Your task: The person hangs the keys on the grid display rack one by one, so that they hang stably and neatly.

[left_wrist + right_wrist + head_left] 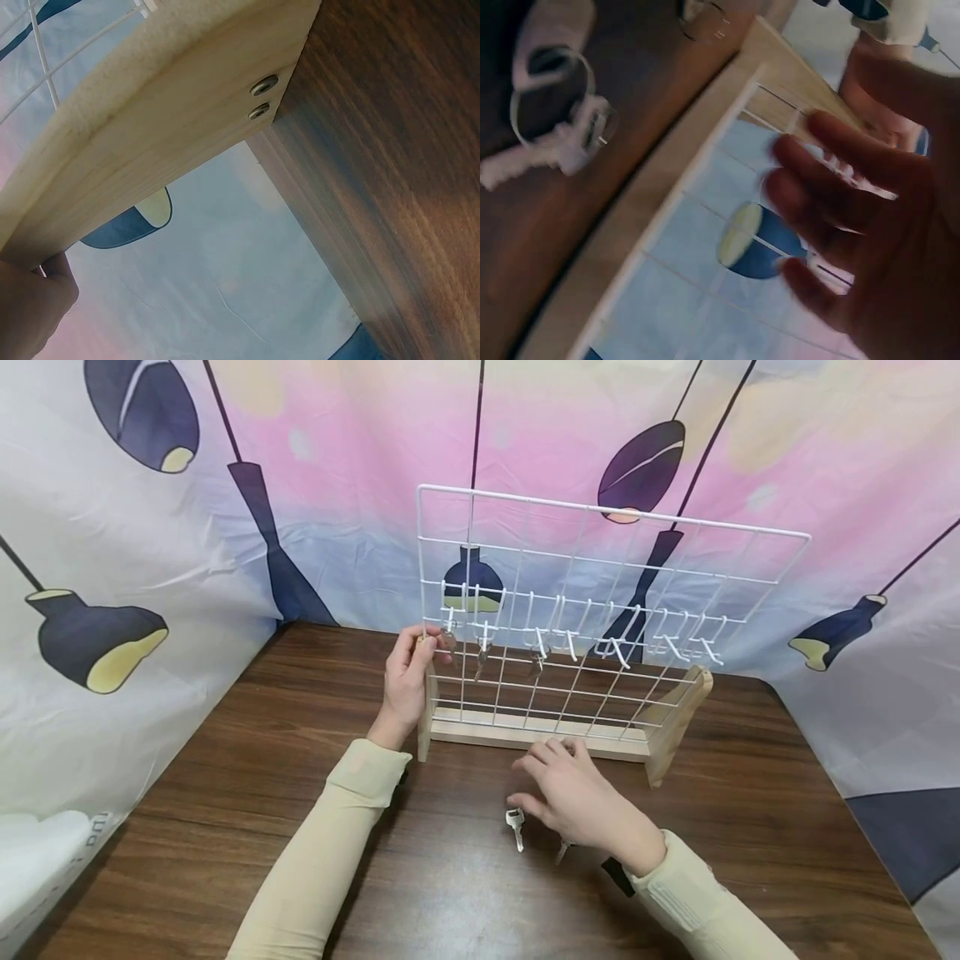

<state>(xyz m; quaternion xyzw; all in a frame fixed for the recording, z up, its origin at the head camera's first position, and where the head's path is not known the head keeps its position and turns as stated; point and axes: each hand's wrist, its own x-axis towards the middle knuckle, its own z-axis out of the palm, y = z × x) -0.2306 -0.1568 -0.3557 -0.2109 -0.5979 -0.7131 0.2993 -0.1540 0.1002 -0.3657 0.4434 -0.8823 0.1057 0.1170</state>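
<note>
2 keys (515, 819) at 6 o'clock on counter (262, 735), one part-hidden | 3 hung keys (482, 660), indistinct | right hand (577, 793) loosely spread | my left hand (407, 677) grips wire-grid rack (487, 731), its 9 o'clock end

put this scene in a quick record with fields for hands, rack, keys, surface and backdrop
hands: left hand holds the rack's left wooden side; right hand is by the loose keys, fingers slightly bent, nothing seen in its grasp
rack: white wire grid on a wooden base, with hooks in a row
loose keys: one key lies near the right thumb, another key is partly hidden by that hand
hanging keys: on hooks toward the left end
surface: brown wooden table
backdrop: cloth printed with lamps
</note>
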